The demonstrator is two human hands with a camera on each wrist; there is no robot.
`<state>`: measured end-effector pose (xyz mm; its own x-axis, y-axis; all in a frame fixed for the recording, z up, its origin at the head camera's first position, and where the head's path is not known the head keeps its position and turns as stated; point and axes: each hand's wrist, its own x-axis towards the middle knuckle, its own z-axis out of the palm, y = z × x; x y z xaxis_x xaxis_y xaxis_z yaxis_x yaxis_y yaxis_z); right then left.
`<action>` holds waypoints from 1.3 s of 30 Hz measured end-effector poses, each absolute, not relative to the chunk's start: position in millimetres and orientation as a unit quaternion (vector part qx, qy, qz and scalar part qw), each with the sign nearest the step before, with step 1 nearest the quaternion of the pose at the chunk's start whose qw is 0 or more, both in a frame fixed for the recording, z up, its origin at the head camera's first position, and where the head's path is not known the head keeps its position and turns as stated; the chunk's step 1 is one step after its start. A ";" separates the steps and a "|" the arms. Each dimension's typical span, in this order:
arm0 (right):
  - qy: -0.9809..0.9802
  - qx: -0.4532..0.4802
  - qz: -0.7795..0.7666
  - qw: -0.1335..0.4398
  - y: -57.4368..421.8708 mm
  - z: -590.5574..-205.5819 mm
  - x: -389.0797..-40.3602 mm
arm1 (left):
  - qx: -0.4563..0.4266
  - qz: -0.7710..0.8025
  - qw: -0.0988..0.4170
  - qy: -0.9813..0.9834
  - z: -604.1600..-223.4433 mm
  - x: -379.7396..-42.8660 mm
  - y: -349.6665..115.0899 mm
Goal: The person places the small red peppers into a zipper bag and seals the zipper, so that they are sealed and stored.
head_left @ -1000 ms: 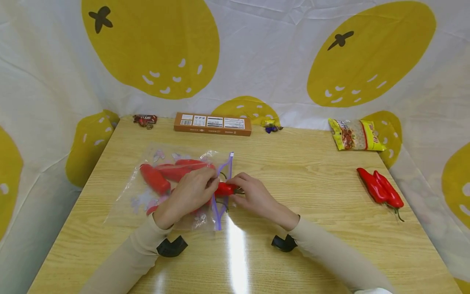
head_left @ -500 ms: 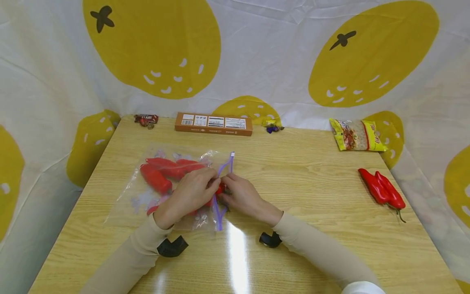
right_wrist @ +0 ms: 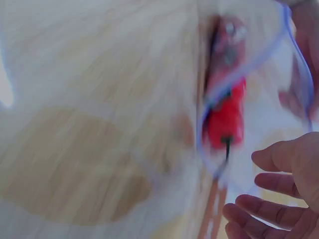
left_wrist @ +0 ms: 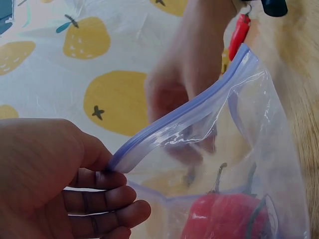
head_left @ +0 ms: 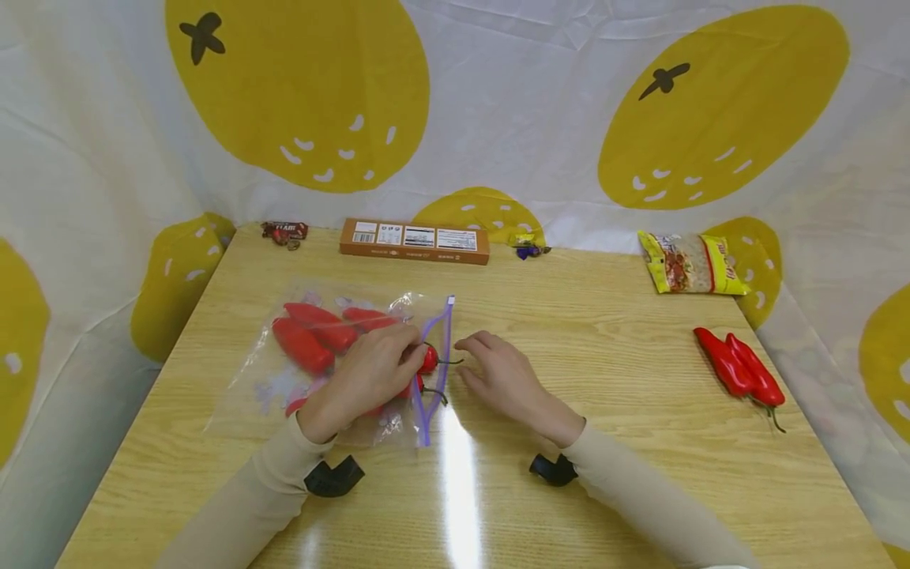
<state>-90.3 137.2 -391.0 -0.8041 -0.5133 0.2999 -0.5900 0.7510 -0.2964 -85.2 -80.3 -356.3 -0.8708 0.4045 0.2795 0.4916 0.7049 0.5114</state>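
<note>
A clear zip bag (head_left: 245, 395) with a purple seal lies on the left half of the table, several red peppers (head_left: 302, 345) inside. My left hand (head_left: 373, 371) pinches the bag's mouth edge; the left wrist view shows thumb and forefinger on the purple seal (left_wrist: 174, 112). At the parted mouth sits a red pepper (head_left: 430, 359), its green stem poking out to the right, with another stem just below. My right hand (head_left: 498, 375) hovers just right of the mouth, holding nothing, fingers loosely bent and parted in the right wrist view.
Two red peppers (head_left: 739, 371) lie at the table's right edge. Along the back are a yellow snack packet (head_left: 690, 262), a long brown box (head_left: 414, 241), small wrapped sweets (head_left: 528, 246) and a dark red wrapper (head_left: 286, 231). A fruit-print cloth (head_left: 498, 103) hangs behind.
My right hand pushed a red pepper leftward into the bag's mouth, let go and drew back right. Peppers inside the bag shifted slightly. The left hand kept its hold.
</note>
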 end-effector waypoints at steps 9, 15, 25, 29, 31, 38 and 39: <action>-0.958 0.163 0.140 0.191 272.2 -381.7 -94.1 | -0.241 -0.304 0.064 -0.919 -355.1 -86.3 -79.9; -0.967 0.046 0.072 0.241 371.2 -379.2 -89.7 | -0.238 -0.305 0.061 -0.920 -354.7 -86.5 -80.8; -0.984 -0.158 0.013 0.087 451.6 -384.6 -66.8 | -0.228 -0.307 0.047 -0.923 -354.3 -85.7 -80.7; -0.985 -0.169 -0.004 0.028 455.6 -385.9 -63.9 | -0.226 -0.306 0.049 -0.923 -355.4 -86.1 -80.8; -0.985 -0.169 -0.012 0.016 455.8 -386.6 -63.7 | -0.226 -0.305 0.050 -0.924 -355.5 -86.1 -80.9; -0.987 -0.157 0.001 0.019 456.1 -390.3 -64.2 | -0.226 -0.303 0.052 -0.924 -354.7 -85.8 -81.0; -0.988 -0.155 0.007 0.021 456.1 -390.9 -64.3 | -0.226 -0.303 0.052 -0.924 -354.5 -85.8 -80.9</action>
<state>-64.3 456.1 -390.9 -0.9512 0.3060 0.0400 0.3055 0.9520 -0.0196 -85.8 -80.9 -354.5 -0.8922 0.3870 0.2329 0.4497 0.7138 0.5368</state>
